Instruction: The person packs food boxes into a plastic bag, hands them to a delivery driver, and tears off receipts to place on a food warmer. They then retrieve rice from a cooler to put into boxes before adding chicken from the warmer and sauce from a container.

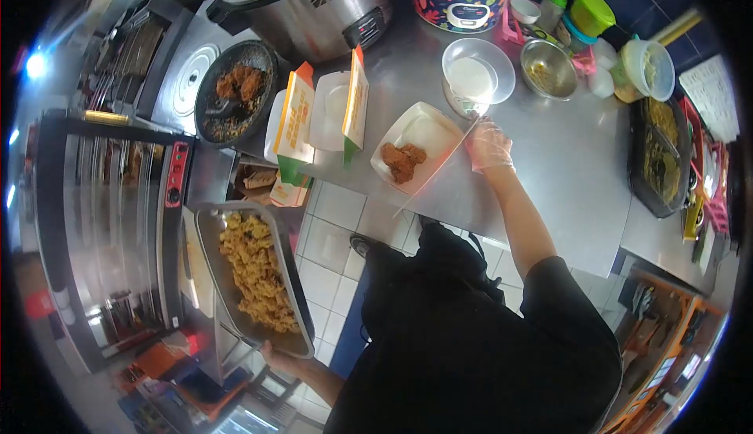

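Note:
At lower left, my left hand [281, 362] grips the near end of a deep metal tray [302, 308] heaped with golden fried chicken [259, 273]. My right hand [489, 147], in a clear plastic glove, has its fingers closed at the upper corner of the raised lid of a white paper food box [383, 137]. Inside that box lie brown fried chicken pieces [402, 162]. Just beyond the hand stands a clear plastic bowl [502, 65] over a white container. Two more paper boxes [329, 112] with orange-printed lids stand open to the left.
A black stone mortar [205, 104] holds chicken and sambal. Behind it stand a steel Miyako cooker [321, 14] and a patterned rice cooker [463, 2]. A metal bowl [549, 69] and a dark pan [639, 175] are on the right. A glass-fronted cabinet [110, 222] is at left.

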`<state>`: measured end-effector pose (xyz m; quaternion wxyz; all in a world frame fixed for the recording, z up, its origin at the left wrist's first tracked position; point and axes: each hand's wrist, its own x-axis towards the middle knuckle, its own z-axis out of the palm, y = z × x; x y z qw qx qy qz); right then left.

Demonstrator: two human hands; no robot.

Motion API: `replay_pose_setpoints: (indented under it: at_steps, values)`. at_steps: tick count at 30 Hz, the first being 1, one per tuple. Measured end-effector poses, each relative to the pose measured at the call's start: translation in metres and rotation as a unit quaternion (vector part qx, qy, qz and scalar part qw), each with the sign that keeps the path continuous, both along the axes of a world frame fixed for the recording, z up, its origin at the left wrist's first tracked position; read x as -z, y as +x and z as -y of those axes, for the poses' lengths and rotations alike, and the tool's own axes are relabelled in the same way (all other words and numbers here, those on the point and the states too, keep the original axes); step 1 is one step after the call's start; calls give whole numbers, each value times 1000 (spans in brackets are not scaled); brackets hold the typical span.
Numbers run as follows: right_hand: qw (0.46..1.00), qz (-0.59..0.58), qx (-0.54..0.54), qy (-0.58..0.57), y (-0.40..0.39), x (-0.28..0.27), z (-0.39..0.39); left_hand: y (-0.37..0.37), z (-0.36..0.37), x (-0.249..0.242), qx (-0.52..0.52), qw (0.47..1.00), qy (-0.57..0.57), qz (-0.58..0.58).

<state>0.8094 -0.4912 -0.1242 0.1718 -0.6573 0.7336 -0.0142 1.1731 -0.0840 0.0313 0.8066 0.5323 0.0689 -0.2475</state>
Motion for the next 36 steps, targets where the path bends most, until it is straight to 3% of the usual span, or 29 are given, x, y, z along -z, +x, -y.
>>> replay_pose_setpoints:
  at_steps: [5,7,9,10,11,12,13,15,16,19,27,29,36]
  values:
    - [995,-2,-73,-61,-17,-5,-5,3,-20,35,38,996,-64,-40]
    - [993,27,-78,-80,-33,-4,-4,1,-8,9,18,998,-49,-22]
    - [992,45,-95,-68,-76,46,8,-14,-1,-1,-17,1000,-15,18]
    - [992,48,-96,-67,-66,30,8,-10,-13,6,-19,1000,-14,20]
    - [919,352,166,-67,-60,12,13,-2,-28,16,-12,1000,-12,23]
    - [689,599,402,-63,-55,-6,18,8,-30,21,1,1000,-13,26]
    - [679,604,412,-72,-57,-10,26,-13,-3,-5,-16,1000,19,5]
    - [734,600,312,-63,-62,-17,32,-1,-8,-8,-7,1000,8,19]
    - [726,606,318,-71,-61,-20,33,4,-5,-9,-13,1000,9,14]
    - [769,573,274,-63,-52,-21,45,-4,11,-21,29,999,-39,15]
    - [783,552,277,-76,-38,-17,47,-7,19,-24,15,1000,-8,11]
    - [753,593,267,-101,-40,-11,51,-11,22,-24,26,999,-15,18]
    - [776,566,268,-80,-41,-17,53,-14,22,-21,25,999,-19,11]
